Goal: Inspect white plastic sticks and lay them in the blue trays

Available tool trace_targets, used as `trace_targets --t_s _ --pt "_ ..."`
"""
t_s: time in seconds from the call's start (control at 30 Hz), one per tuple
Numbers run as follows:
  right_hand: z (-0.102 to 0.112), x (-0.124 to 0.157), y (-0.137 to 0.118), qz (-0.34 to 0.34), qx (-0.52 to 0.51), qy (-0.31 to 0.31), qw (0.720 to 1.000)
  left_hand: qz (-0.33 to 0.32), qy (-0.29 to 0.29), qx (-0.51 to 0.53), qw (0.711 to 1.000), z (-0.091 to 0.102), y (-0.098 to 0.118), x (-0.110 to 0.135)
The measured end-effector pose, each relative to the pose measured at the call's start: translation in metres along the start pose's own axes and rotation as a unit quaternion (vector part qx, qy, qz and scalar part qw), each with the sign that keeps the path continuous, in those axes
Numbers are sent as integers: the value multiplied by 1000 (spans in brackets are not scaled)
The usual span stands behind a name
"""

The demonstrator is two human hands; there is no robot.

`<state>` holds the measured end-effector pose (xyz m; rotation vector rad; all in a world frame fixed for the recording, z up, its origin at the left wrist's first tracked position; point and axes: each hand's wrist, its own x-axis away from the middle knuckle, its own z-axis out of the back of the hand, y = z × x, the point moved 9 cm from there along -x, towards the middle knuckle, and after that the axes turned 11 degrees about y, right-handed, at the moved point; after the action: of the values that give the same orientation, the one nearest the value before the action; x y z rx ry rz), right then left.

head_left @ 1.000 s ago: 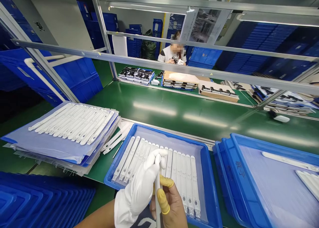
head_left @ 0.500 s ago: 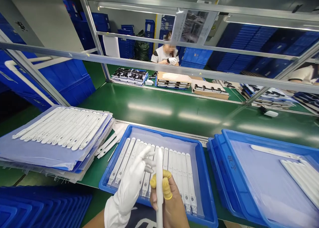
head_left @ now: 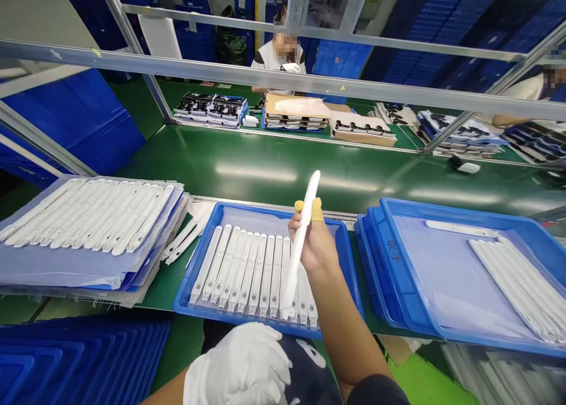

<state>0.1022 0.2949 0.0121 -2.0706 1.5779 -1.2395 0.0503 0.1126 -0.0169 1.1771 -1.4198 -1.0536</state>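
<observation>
Beyond my hands I see the smooth green bench (head_left: pixel 186 160), and nearer, the blue tray (head_left: pixel 212 315), rigid plastic, holding a row (head_left: pixel 254 263) of slim, pale strips with rounded far ends and small dark holes. Over it, slanting, is the bar (head_left: pixel 299 249), white, smooth and slender; its tip points away and slightly right, its butt back toward me. My right hand (head_left: pixel 305 213) is much the nearer, gripping the bar above its middle between thumb and fingers. My left hand (head_left: pixel 247 364), in a wrinkled white glove, sits low, apart from the bar; I cannot tell whether it holds anything. Yellow rubbery cots (head_left: pixel 317 209) cover right-hand fingertips.
</observation>
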Motion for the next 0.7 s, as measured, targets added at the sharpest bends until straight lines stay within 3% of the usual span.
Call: trace_targets --t_s 0.1,0.17,0.27,0.33,0.43,0.57,0.7 --pt "-4 2 -1 -15 -17 9 1000 -90 -50 -90 991 -2 2 8" --pt "-6 4 3 -34 -21 17 999 -115 -8 -133 984 9 1 7" --pt "-7 6 8 -34 -7 16 999 -53 116 -92 988 33 -5 -1" --pt "-11 6 10 -7 11 -2 1000 2 156 -37 987 39 -7 -8" --pt "-19 12 12 39 36 -32 998 46 161 20 986 34 0 -20" --pt "-26 22 10 89 46 -28 995 24 173 33 984 29 13 -32" --pt "-28 30 0 131 34 -12 991 21 188 30 981 27 8 -37"
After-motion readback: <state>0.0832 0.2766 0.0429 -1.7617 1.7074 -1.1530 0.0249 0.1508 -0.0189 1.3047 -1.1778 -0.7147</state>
